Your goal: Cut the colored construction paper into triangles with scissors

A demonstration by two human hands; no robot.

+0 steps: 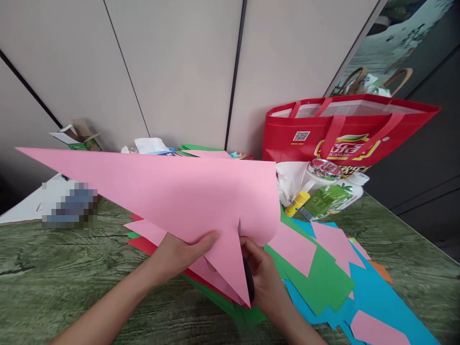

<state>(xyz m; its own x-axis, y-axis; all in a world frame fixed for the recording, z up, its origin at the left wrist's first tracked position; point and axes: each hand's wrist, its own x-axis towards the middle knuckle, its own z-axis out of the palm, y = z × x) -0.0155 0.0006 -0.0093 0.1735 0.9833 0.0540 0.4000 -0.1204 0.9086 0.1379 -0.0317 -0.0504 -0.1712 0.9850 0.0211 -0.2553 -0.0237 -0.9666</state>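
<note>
A large sheet of pink paper (179, 191), pointed at its left end, is held up over the table. My left hand (179, 256) grips its lower edge, thumb on top and fingers hidden beneath. My right hand (262, 270) is closed around scissors (248, 280) with a black handle. Their blade shows at a slit in the pink sheet, and the paper right of the slit curls away. Beneath the sheet lies a stack of red, pink and green paper (143, 244), partly covered by it.
Cut pieces of green paper (316, 282), blue paper (381, 297) and pink paper (294, 247) overlap at the right. Behind them are a yellow glue stick (297, 203), a green carton (325, 202), white bottles and a red bag (305, 127). An opened box (79, 136) stands back left.
</note>
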